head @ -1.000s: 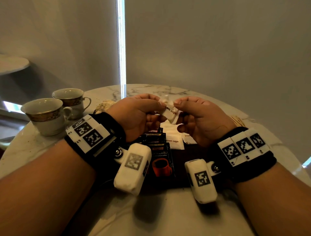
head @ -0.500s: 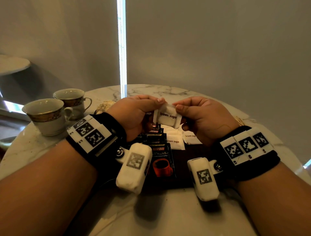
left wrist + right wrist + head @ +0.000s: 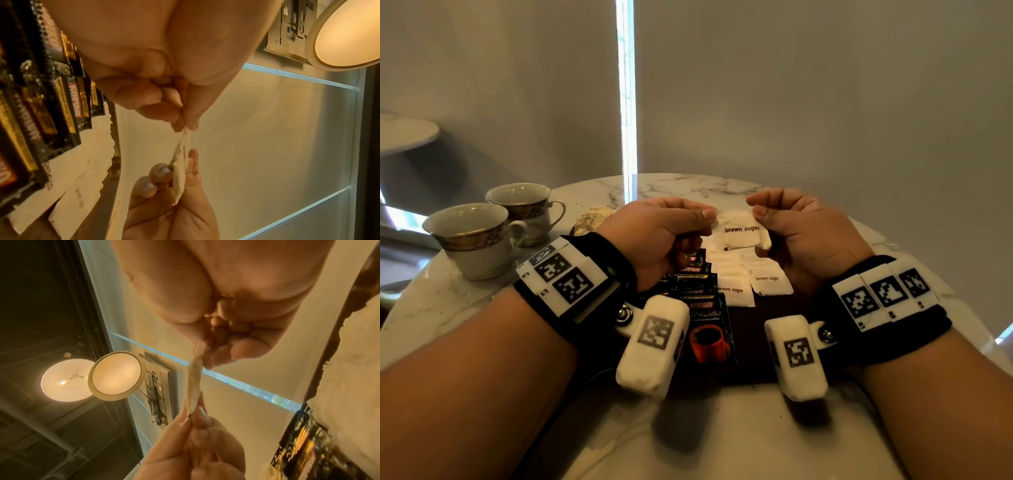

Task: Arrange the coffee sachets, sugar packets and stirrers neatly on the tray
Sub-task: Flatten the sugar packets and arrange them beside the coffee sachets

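Two hands, the left hand [image 3: 664, 236] and right hand [image 3: 801, 233], now pinch a sugar packet [image 3: 743, 229] stretched flat between them, label turned readable since a second ago, ready to join the row beside the coffee sachets [image 3: 705, 308] on the dark tray [image 3: 763, 342]; beyond, a marble bench [image 3: 688, 186], two cups [image 3: 479, 236], a grey wall.

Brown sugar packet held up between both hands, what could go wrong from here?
1. The left hand and right hand pinch opposite top corners of the brown sugar packet; pulling apart might tear it.
2. Setting it down carelessly could disturb the sugar packets already lying beside the coffee sachets.
3. The cups stand near the left forearm; a wide sweep could knock them.
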`<state>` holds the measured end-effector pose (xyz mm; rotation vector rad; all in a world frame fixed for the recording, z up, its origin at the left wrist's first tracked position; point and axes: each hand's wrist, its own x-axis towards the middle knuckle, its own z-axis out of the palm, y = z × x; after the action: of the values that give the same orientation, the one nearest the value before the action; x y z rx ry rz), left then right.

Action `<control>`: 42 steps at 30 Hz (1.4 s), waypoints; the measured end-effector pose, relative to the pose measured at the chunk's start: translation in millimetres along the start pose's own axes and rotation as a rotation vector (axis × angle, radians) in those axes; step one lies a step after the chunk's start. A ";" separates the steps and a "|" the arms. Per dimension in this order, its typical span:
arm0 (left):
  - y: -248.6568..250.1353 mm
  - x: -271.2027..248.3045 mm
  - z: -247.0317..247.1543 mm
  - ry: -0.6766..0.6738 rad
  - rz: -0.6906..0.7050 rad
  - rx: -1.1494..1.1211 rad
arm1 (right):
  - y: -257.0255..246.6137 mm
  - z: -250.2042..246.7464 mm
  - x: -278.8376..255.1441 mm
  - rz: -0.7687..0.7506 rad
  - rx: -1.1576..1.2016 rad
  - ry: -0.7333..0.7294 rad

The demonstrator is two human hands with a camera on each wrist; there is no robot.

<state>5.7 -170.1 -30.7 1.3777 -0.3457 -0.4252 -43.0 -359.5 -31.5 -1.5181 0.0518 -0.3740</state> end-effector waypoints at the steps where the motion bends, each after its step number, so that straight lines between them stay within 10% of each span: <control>1: 0.5 -0.3 0.2 0.009 -0.001 0.000 | 0.2 -3.3 2.1 0.003 0.008 0.025; 7: 2.8 0.9 -2.9 0.015 -0.018 -0.015 | 1.8 -39.5 14.7 0.138 -0.082 0.140; 14: 4.6 -0.5 -0.7 0.022 -0.027 -0.047 | 15.3 -67.7 19.8 0.620 -0.305 -0.074; 42: 5.0 0.5 -3.5 0.022 -0.036 -0.055 | 9.9 -65.2 18.8 0.641 -0.288 0.052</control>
<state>8.3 -166.7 -26.3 1.3352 -0.2892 -0.4460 -40.4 -427.3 -41.6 -1.6784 0.6393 0.1161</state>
